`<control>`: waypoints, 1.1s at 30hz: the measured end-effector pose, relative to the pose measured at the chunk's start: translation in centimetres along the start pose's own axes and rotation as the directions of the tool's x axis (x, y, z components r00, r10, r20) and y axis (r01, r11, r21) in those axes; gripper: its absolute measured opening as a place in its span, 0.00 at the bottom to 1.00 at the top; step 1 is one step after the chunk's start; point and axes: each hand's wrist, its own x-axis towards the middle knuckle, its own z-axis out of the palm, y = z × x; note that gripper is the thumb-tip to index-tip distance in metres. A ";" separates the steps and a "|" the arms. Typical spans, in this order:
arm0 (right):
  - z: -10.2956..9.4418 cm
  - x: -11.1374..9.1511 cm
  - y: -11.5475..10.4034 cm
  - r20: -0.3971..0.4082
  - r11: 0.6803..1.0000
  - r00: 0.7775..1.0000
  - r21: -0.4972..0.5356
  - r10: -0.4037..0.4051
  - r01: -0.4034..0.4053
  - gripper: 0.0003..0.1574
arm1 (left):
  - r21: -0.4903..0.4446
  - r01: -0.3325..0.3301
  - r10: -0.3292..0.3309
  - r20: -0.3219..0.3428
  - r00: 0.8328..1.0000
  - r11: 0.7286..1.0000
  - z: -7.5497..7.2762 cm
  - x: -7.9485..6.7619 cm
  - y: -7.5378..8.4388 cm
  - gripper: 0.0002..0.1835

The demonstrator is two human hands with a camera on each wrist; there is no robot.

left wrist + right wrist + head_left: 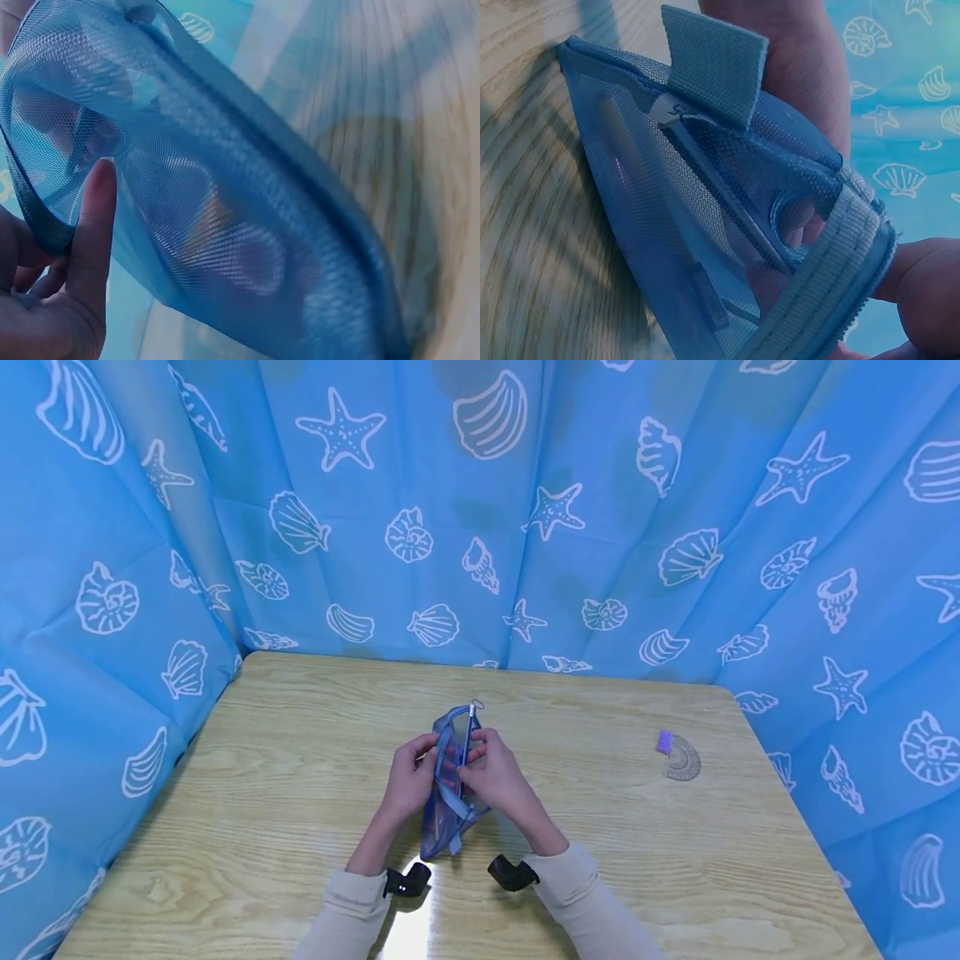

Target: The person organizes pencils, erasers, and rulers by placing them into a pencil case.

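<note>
A blue mesh zip pouch [437, 828] stands tilted between both hands above the table, its zipped mouth spread apart. My left hand [410, 777] grips the left rim; in the left wrist view, one finger of this hand [82, 277] reaches against the mesh. My right hand [498, 775] pinches the right rim; its thumb [934, 300] presses near the zipper teeth in the right wrist view. A slim dark stick [468, 727] with a pale end, like a pen or pencil, lies along the mouth by the right fingers. Other contents show only blurrily through the mesh.
On the right of the wooden table [285, 777] lie a clear protractor [683, 760] and a small purple block [664, 742], touching or nearly so. A blue curtain [450, 568] with white sea shells encloses the back and sides.
</note>
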 end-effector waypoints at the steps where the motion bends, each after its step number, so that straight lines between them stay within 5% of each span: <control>1: 0.0 0.0 0.0 -0.001 1.000 1.000 -0.010 -0.002 0.002 0.38 | -0.004 0.002 -0.002 -0.001 1.000 1.000 0.0 0.0 0.0 0.16; 15: -0.2 -0.4 0.0 0.005 0.996 0.999 -0.077 -0.040 0.041 0.43 | -0.055 -0.022 0.024 0.027 0.999 0.998 0.4 -0.1 -0.2 0.16; 33: -1.1 0.6 0.1 -0.014 0.996 1.000 -0.082 0.019 -0.020 0.41 | -0.074 -0.027 0.030 0.046 0.999 0.997 0.4 -0.1 -0.2 0.15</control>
